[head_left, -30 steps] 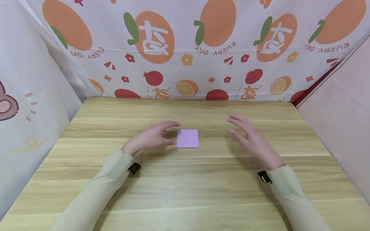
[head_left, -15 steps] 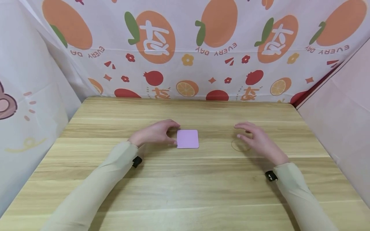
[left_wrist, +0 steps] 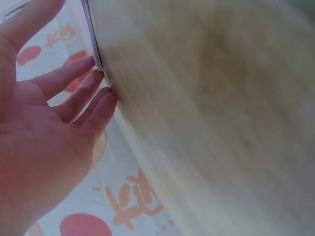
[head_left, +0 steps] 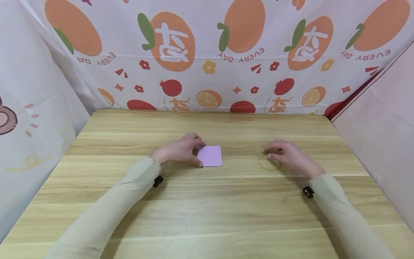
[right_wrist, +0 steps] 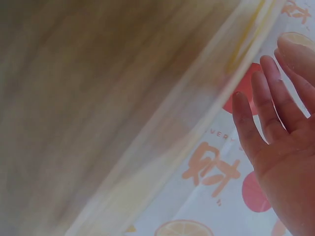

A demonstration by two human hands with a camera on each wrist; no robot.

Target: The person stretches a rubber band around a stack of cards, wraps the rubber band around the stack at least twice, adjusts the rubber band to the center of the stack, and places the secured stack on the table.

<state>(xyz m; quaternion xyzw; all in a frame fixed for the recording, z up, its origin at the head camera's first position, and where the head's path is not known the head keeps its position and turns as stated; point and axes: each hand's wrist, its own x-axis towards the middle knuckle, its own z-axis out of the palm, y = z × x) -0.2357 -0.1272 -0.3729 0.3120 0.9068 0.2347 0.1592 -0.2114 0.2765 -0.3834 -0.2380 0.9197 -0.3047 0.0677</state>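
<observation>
A lilac square stack of thin cards [head_left: 211, 156] lies flat on the wooden table. My left hand [head_left: 181, 149] holds it at its left side, thumb by the near corner and a finger by the far corner. In the left wrist view, fingertips meet the end of the stack [left_wrist: 91, 37], whose layered edge shows. Over to the right, my right hand [head_left: 292, 156] hovers just above a thin yellowish rubber band [head_left: 269, 170], fingers loosely bent and holding nothing. The band [right_wrist: 246, 34] also shows in the right wrist view, apart from the fingers.
The wooden table [head_left: 200, 212] runs back to a white cloth [head_left: 226, 79] printed with fruit. A pale cloth [head_left: 42, 108] hangs at the left, and a pinkish panel [head_left: 381, 144] stands along the right side.
My left hand has moved right onto the left corners of the card stack. The right hand has shifted right and lowered towards the rubber band, its fingers bending more. The cards have hardly moved.
</observation>
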